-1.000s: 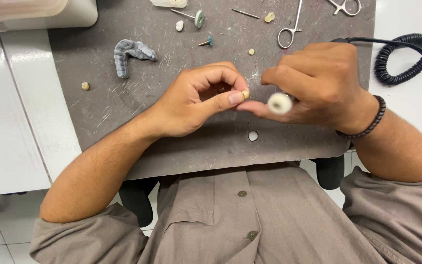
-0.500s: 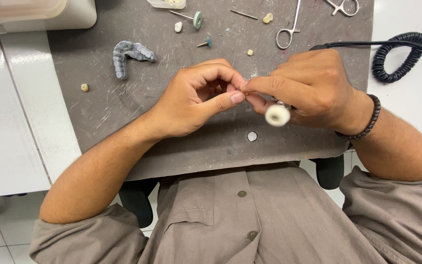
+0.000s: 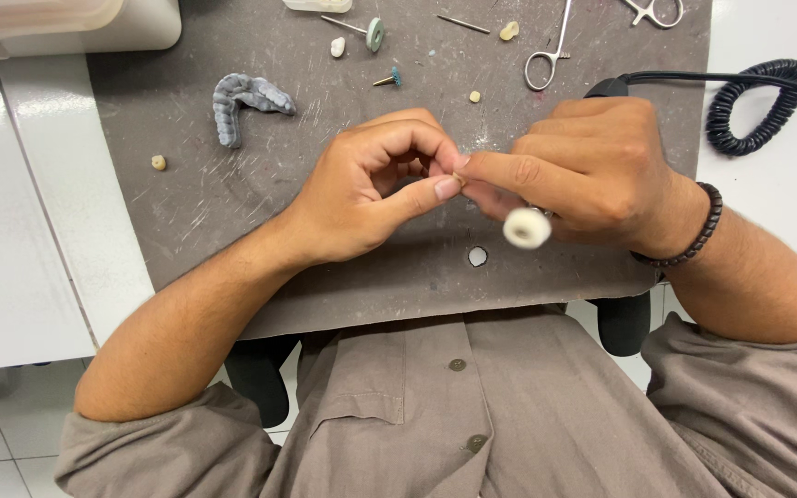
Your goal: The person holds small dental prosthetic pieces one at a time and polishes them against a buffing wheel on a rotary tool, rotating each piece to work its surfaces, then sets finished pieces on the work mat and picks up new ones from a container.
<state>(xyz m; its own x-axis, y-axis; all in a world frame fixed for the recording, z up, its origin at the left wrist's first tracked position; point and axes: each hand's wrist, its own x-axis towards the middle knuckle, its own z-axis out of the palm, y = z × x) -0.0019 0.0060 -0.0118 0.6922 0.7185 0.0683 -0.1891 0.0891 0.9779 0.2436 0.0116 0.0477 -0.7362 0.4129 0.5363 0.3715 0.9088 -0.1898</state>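
Small pale piece (image 3: 457, 177) — possibly a tooth, mostly hidden — pinched in left hand (image 3: 375, 189) fingertips above the grey tabletop (image 3: 232, 203). Light, hard, easily dropped; hold by its sides. Right hand (image 3: 592, 171) grip closed around a handpiece — white polishing wheel (image 3: 527, 228) just beside.

Left hand (image 3: 375, 189) pinches a tiny pale piece (image 3: 457, 176); right hand (image 3: 592, 171) grips a corded rotary tool with white buffing wheel (image 3: 527, 228). Grey dental cast (image 3: 243, 100) lies beyond the left hand.
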